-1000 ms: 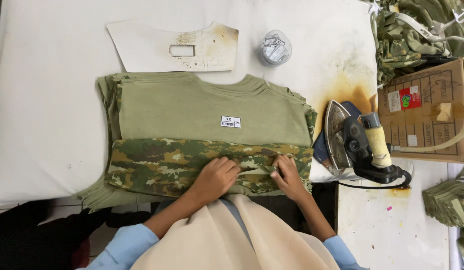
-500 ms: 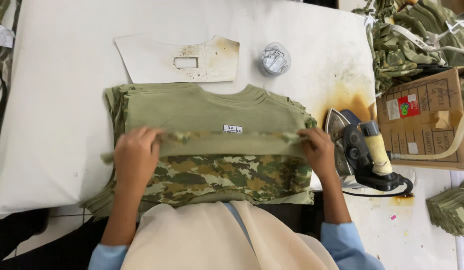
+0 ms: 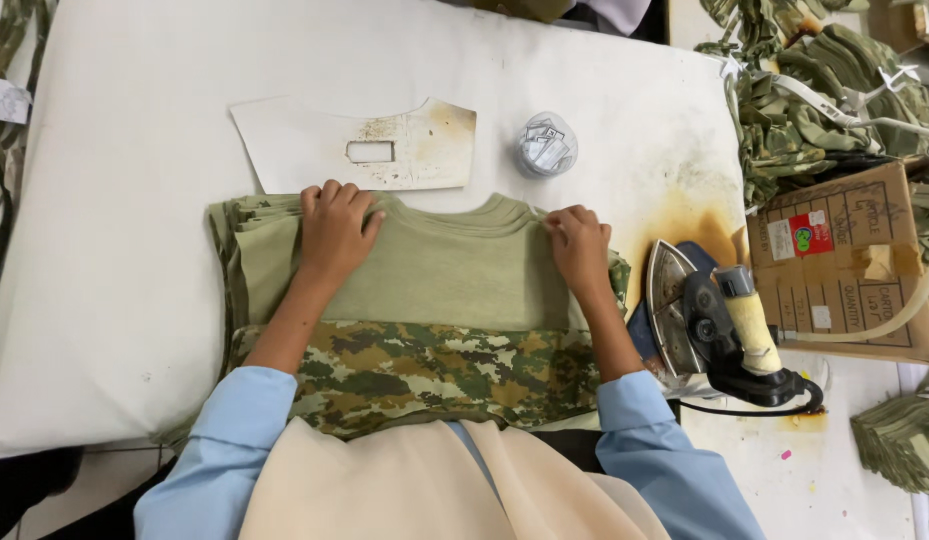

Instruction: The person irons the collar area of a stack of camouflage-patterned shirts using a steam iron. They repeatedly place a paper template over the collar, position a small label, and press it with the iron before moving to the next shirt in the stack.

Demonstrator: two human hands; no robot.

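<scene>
Here both hands lay flat, fingers together and gripping nothing: the left hand (image 3: 336, 228) and right hand (image 3: 578, 246) pressed the far edge of the olive garment panel (image 3: 454, 275), stacked mid-table above a camouflage panel (image 3: 434, 372). Smoothing outward evenly, judging by the aligned edges, would have kept the stack square, clear of the iron (image 3: 719, 325) by the table's right edge and the scorched cardboard template (image 3: 359, 145) beyond.

A white padded table (image 3: 134, 300), scorched brown near an iron (image 3: 719, 325), is seen from above. A cardboard box (image 3: 844, 265) is set right of the iron; pale tiled floor (image 3: 84, 490) is glimpsed below the table.
</scene>
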